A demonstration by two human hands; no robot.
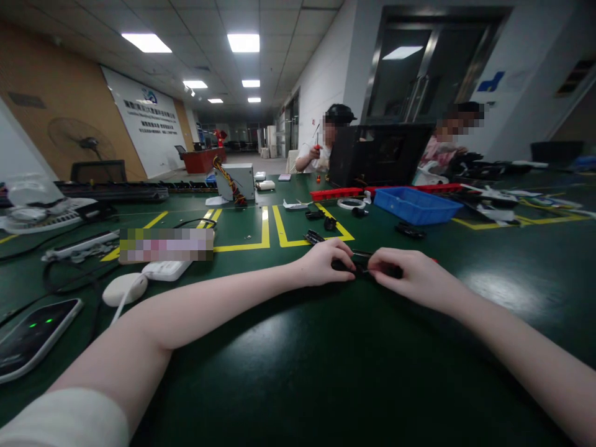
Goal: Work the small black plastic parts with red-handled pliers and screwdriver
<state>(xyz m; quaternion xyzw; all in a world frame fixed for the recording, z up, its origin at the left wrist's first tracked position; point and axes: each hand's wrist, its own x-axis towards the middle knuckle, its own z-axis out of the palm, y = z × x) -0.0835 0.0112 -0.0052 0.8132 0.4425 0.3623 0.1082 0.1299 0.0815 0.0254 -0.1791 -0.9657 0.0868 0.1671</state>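
My left hand and my right hand face each other just above the green table, fingers curled inward. Between the fingertips is a small dark part, black and narrow; both hands pinch it, and my fingers cover most of it, so its kind does not show. Close behind my left hand lies a black slotted piece. Farther back are small black plastic pieces inside a yellow taped outline. Another black piece lies beyond my right hand.
A blue tray stands behind my right hand. At left are a phone, a white mouse-like device, a power strip and cables. A power supply, a black case and two people are across the table.
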